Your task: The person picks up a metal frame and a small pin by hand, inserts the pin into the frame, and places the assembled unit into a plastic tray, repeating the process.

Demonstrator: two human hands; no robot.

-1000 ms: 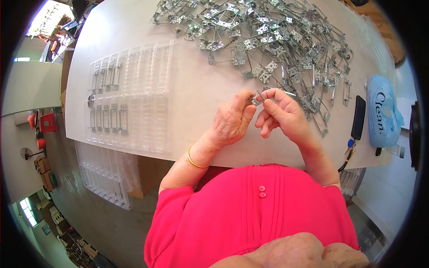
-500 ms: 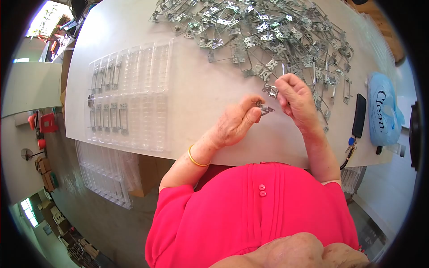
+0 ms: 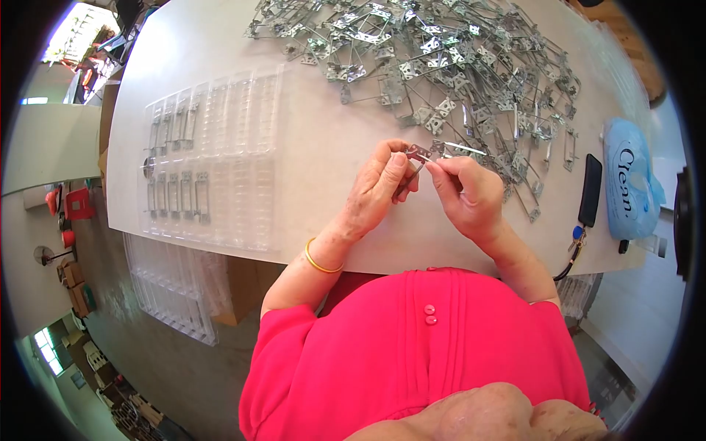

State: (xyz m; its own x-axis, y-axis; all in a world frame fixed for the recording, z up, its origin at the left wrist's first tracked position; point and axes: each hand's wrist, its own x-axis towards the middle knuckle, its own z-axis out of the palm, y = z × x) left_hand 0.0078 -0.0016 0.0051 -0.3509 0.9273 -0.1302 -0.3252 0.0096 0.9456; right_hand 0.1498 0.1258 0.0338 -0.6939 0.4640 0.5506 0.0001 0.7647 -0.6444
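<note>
My left hand [image 3: 376,184], with a yellow bangle at its wrist, pinches a small metal bracket [image 3: 419,153] between thumb and fingers. The bracket has a flat plate with holes. My right hand [image 3: 468,192] is closed at the bracket's right side, its thumb and finger on a thin bright end of the part. The fingers partly hide the bracket's lower side. Just beyond my hands lies a large heap of similar metal brackets [image 3: 441,62], made of punched plates and wire rods.
A clear plastic tray [image 3: 246,158] at left holds two rows of brackets in its slots. To the right lie a black phone [image 3: 590,191], keys on a strap [image 3: 577,234] and a blue wipes pack [image 3: 631,180]. More clear trays [image 3: 173,283] are stacked below the table's edge.
Both hands have come together. My right hand has moved left and down from the heap's edge to the bracket in my left hand, which has tilted and risen slightly.
</note>
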